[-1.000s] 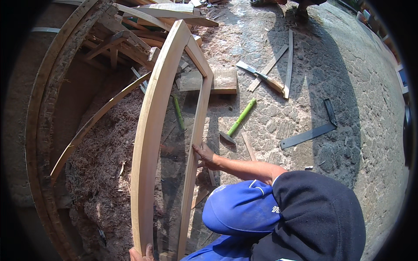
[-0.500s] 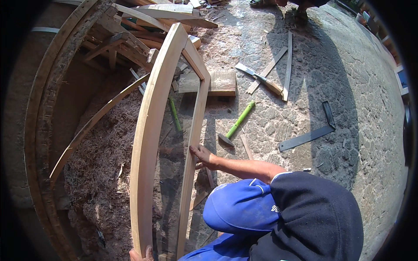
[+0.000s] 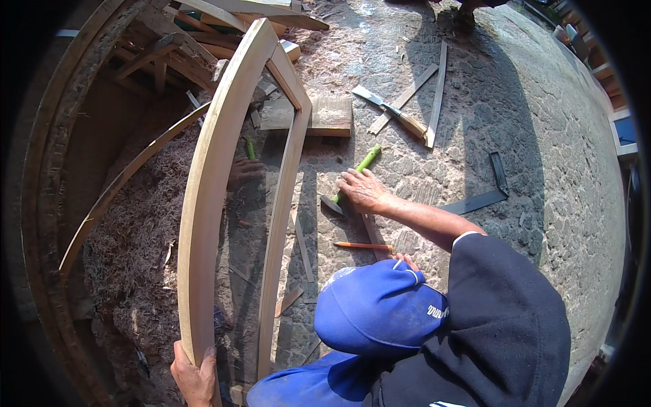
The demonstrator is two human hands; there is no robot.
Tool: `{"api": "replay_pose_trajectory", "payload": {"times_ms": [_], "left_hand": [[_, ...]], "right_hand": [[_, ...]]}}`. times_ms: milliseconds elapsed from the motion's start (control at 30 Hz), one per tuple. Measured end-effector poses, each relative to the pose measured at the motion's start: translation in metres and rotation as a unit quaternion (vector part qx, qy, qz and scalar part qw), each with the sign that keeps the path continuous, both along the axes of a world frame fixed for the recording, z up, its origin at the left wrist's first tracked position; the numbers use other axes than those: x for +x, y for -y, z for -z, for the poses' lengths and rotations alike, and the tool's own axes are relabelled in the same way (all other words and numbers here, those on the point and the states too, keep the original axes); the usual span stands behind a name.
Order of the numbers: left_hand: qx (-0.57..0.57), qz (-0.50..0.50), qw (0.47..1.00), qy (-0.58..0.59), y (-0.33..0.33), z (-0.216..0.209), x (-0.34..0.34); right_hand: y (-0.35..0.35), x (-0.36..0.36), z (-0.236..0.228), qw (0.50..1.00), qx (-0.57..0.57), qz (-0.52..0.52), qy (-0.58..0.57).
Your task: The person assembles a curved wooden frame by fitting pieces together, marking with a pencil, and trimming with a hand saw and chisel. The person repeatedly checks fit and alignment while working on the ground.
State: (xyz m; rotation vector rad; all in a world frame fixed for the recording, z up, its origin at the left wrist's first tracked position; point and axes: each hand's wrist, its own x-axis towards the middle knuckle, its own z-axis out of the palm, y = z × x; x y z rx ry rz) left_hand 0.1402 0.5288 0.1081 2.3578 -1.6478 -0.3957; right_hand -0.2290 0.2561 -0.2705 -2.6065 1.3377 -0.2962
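Note:
My left hand [image 3: 195,376] grips the lower end of a pale wooden window sash [image 3: 196,237] with a curved outer edge, held up on its side. A glass pane inside it reflects my right hand and the hammer. My right hand [image 3: 366,192] has its fingers round the green handle of a hammer [image 3: 369,157] on the ground; the dark head shows below my fingers. An orange pencil [image 3: 359,245] lies in front of my blue-trousered knee [image 3: 376,312]. Thin wood strips [image 3: 302,245] lie between the sash and the knee.
A wooden block [image 3: 330,117] and a broad-bladed chisel with a wooden handle [image 3: 369,96] lie ahead, near crossed slats [image 3: 437,95]. A black try square [image 3: 500,178] is at right. A large curved timber [image 3: 41,176] stands at left over wood shavings. Another person's foot [image 3: 466,17] shows at the top.
My right hand has left the sash's inner rail and moved right and forward to the hammer. The sash has shifted slightly left in view. The pencil is now visible on the ground.

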Motion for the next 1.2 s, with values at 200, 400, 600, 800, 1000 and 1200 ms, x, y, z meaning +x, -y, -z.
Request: {"api": "replay_pose_trajectory", "payload": {"times_ms": [200, 400, 600, 800, 1000, 1200], "left_hand": [[0.028, 0.110, 0.989, -0.093, 0.147, -0.004, -0.052], [0.070, 0.131, 0.953, -0.264, 0.242, -0.001, -0.075], [0.063, 0.131, 0.946, -0.291, 0.244, 0.008, -0.076], [0.064, 0.132, 0.945, -0.291, 0.245, 0.007, -0.073], [0.061, 0.132, 0.948, -0.283, 0.245, 0.009, -0.072], [0.053, 0.126, 0.953, -0.270, 0.245, 0.010, -0.071]], "right_hand": [[0.016, -0.026, -0.012, 0.987, 0.038, -0.114, -0.103], [0.064, -0.077, -0.126, 0.978, 0.126, 0.086, 0.139], [0.177, -0.095, -0.259, 0.961, -0.167, 0.023, 0.221], [0.309, -0.038, -0.271, 0.858, -0.406, -0.124, 0.289], [0.296, -0.046, -0.319, 0.970, -0.222, 0.019, -0.102], [0.262, -0.044, -0.359, 0.896, -0.404, -0.178, -0.049]]}}
